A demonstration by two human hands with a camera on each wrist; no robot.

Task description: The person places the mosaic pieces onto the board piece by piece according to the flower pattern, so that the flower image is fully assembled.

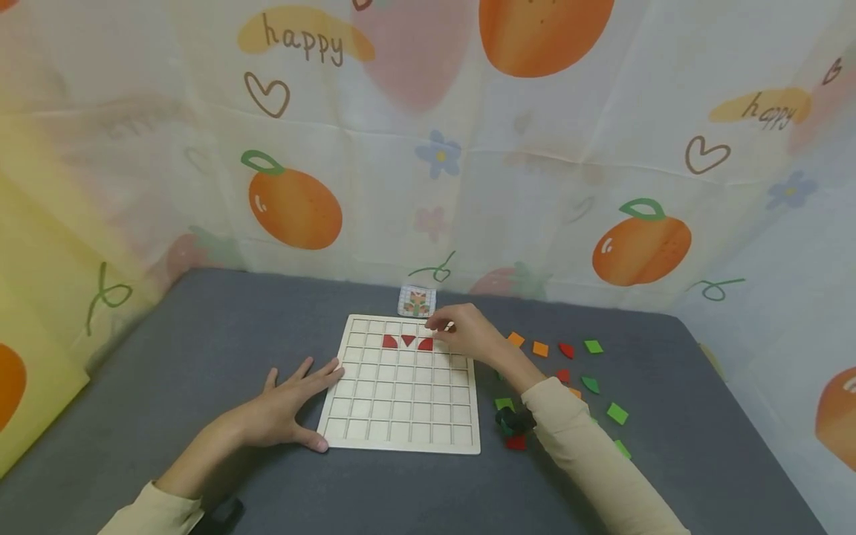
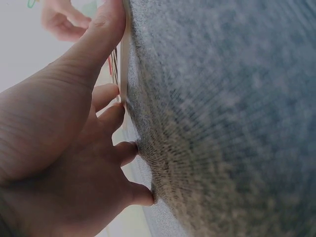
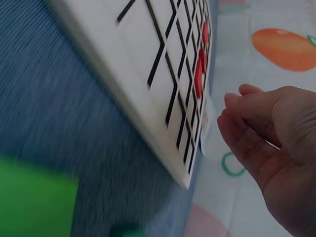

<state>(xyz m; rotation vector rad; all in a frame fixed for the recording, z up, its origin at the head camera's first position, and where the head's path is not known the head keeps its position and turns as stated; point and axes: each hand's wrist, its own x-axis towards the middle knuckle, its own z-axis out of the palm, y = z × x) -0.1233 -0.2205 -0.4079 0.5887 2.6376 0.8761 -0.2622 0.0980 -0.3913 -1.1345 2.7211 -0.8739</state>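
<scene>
A pale gridded board point(image 1: 374, 410) lies on the grey tablecloth. Two red quarter-round pieces point(image 1: 389, 342) and a red triangle point(image 1: 408, 340) between them sit in its second row from the back. My left hand point(image 1: 284, 409) is spread along the board's left side, thumb by the near corner and fingertips at the edge; in the left wrist view the other fingers touch the cloth. Over the back right part of the board is my right hand point(image 1: 468, 332), its thumb and fingertips point(image 3: 231, 98) brought together. Whether they pinch a small piece, I cannot tell.
Right of the board lie scattered flat pieces: orange squares point(image 1: 540, 348), red ones point(image 1: 566, 350), green squares point(image 1: 617, 413) and a green quarter-round point(image 1: 590, 385). My right forearm crosses above some. Behind the board's back edge is a small pattern card point(image 1: 416, 301). A printed curtain point(image 1: 374, 186) hangs behind the table.
</scene>
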